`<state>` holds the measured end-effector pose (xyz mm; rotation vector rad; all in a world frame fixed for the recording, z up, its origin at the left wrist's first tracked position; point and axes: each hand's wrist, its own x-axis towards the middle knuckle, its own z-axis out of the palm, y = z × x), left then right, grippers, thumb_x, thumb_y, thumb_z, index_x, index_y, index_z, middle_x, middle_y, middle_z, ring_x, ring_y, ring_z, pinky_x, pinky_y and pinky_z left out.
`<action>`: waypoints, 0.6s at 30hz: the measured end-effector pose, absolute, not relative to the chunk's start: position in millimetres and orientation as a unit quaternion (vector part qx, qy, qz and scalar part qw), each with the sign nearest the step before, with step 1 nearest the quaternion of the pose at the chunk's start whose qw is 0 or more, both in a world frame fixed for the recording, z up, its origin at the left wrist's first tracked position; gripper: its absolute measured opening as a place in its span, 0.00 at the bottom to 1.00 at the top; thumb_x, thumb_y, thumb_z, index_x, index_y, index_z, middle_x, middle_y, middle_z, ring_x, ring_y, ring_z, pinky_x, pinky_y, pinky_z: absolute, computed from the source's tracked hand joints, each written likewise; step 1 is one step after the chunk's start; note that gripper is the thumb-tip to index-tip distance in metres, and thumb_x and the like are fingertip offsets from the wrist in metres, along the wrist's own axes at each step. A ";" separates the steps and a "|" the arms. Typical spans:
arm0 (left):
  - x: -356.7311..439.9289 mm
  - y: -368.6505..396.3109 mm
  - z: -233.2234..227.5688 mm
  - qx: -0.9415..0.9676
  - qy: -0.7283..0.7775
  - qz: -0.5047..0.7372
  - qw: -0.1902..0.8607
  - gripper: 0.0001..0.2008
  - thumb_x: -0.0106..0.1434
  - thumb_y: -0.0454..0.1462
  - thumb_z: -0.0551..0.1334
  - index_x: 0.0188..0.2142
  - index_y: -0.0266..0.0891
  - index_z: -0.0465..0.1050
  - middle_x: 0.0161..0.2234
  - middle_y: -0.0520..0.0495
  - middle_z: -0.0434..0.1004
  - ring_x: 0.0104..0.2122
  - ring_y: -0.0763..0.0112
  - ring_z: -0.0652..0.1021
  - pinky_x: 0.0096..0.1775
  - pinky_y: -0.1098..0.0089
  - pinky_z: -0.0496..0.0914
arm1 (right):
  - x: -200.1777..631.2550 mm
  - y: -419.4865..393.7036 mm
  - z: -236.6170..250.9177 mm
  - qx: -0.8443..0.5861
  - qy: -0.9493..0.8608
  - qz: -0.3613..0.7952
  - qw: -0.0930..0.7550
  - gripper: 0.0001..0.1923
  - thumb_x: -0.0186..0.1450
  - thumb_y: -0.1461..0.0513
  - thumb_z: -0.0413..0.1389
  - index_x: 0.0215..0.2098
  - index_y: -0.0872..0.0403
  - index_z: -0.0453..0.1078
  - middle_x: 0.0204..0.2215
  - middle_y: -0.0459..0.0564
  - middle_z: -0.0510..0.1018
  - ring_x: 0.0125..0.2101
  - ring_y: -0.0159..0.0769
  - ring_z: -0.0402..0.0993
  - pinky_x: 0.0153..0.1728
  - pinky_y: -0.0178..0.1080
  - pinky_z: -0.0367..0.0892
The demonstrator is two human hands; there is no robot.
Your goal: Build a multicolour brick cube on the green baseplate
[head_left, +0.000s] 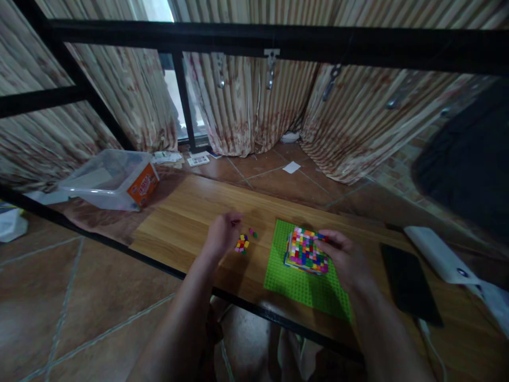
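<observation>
Multicoloured rectangular plastic-brick block (306, 252) on green studded baseplate (296, 292), right of frame's lower centre. Right hand (350, 261): fingers narrowed at block's upper-right corner. Left hand (221, 235): fingers curled beside loose colourful bricks (242, 244). Both grips unclear.

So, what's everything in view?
Table: one, brown, centre
Baseplate: one, green, on table
Brick block: one, multicoloured, on baseplate
Loose bricks: several, multicoloured, left of baseplate
Bin: one, clear, orange label, far left
Flat slab: one, black, table's right
Device: one, white, right of flat slab
Cable: one, white, flat slab's near end
Frame: one, black, across top
Clips: several, silver, hanging from frame
Curtains: several, patterned beige, behind
Floor: one, brown, below
Papers: several, mostly white, on floor
Dark shape: one, blackish, right edge
Left hand: one, bare, beside loose bricks
Right hand: one, bare, at brick block
</observation>
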<state>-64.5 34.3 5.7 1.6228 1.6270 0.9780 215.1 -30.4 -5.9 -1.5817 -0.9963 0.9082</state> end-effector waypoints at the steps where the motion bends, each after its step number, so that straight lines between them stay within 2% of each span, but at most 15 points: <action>1: -65.6 32.5 4.8 0.645 0.622 0.328 0.300 0.11 0.54 0.31 0.59 0.36 0.36 0.78 0.33 0.45 0.81 0.34 0.65 0.78 0.39 0.68 0.70 | 215.8 -31.0 -5.4 -0.658 -0.414 0.378 0.503 0.23 0.48 0.52 0.67 0.38 0.54 0.75 0.31 0.50 0.80 0.30 0.40 0.75 0.31 0.43 0.71; 4: -64.9 25.2 5.4 0.709 0.595 0.238 0.295 0.14 0.53 0.29 0.57 0.36 0.39 0.79 0.34 0.46 0.81 0.33 0.65 0.78 0.38 0.68 0.70 | 217.7 -32.7 -2.8 -0.666 -0.422 0.355 0.503 0.23 0.48 0.51 0.67 0.39 0.54 0.76 0.34 0.51 0.80 0.33 0.42 0.76 0.36 0.45 0.71; 7: -63.8 19.3 6.6 0.769 0.525 0.211 0.297 0.15 0.51 0.26 0.58 0.34 0.42 0.79 0.38 0.47 0.80 0.39 0.65 0.77 0.42 0.68 0.70 | 217.7 -33.4 1.7 -0.672 -0.437 0.295 0.520 0.21 0.50 0.51 0.65 0.38 0.53 0.76 0.35 0.51 0.80 0.36 0.43 0.77 0.40 0.47 0.70; 12: -64.9 15.8 4.2 0.811 0.505 0.184 0.229 0.16 0.50 0.25 0.58 0.33 0.42 0.79 0.39 0.45 0.79 0.42 0.63 0.76 0.48 0.64 0.68 | 212.7 -32.7 8.5 -0.690 -0.465 0.225 0.507 0.17 0.53 0.52 0.62 0.36 0.52 0.77 0.33 0.51 0.81 0.33 0.42 0.77 0.36 0.44 0.71; 18: -60.9 14.6 -0.5 0.808 0.515 0.192 0.212 0.15 0.51 0.26 0.58 0.33 0.43 0.79 0.40 0.45 0.78 0.43 0.62 0.75 0.50 0.62 0.67 | 211.7 -30.4 6.5 -0.680 -0.455 0.221 0.531 0.16 0.54 0.52 0.62 0.36 0.53 0.77 0.31 0.51 0.81 0.31 0.40 0.77 0.32 0.41 0.71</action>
